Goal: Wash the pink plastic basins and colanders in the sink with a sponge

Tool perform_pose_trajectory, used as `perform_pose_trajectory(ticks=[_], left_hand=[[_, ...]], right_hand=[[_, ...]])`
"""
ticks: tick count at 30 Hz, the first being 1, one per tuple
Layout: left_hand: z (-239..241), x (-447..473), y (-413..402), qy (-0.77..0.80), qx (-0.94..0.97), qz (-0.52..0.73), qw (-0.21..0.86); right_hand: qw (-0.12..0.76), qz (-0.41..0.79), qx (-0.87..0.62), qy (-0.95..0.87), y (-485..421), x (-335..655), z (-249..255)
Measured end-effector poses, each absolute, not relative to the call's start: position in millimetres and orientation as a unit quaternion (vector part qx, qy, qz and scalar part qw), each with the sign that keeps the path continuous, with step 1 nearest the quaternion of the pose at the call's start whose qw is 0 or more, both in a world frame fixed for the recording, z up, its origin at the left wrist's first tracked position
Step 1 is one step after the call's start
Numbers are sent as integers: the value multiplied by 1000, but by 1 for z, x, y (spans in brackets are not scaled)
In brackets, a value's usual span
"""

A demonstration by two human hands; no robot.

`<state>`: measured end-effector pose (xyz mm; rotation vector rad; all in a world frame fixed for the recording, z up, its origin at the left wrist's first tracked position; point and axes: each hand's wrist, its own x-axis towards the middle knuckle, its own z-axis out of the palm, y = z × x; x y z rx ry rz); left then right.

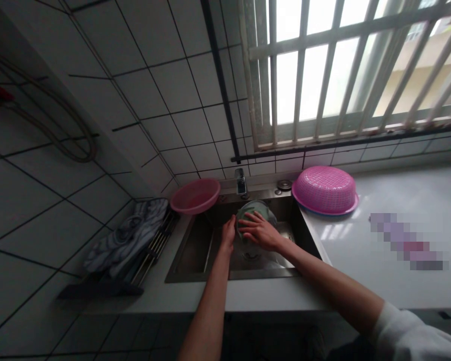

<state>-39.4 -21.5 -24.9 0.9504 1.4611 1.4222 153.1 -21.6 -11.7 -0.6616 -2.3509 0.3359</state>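
Over the steel sink [195, 245], both my hands are on a round green dish [254, 209] held under the faucet [241, 181]. My left hand [228, 234] grips the dish's left edge with fingers curled. My right hand [259, 230] lies across the dish's face, fingers pressed flat on it. Whether a cloth or sponge sits under that hand is hidden.
A pink basin [195, 195] rests at the sink's back left corner. An upturned pink colander [325, 190] sits on the white counter [409, 200] to the right. A patterned cloth [130, 235] lies on a rack [154, 248] left of the sink. Tiled walls and a barred window [346, 70] stand behind.
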Motion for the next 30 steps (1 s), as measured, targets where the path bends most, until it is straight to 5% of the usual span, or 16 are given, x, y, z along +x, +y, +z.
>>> perform_pose_trajectory(ticks=[3, 9, 16, 23, 30], left_hand=[[-27, -41, -21, 573, 378, 589, 427], [-30, -38, -19, 582, 376, 571, 440], [-26, -37, -21, 570, 392, 573, 440], [-25, -35, -23, 591, 362, 558, 455], [-17, -35, -19, 645, 455, 515, 335]], right_hand=[[331, 124, -223, -909, -24, 149, -12], [433, 189, -414, -778, 5, 168, -24], [314, 121, -212, -917, -29, 145, -9], [438, 200, -449, -753, 7, 173, -24], [364, 111, -327, -865, -16, 149, -22]])
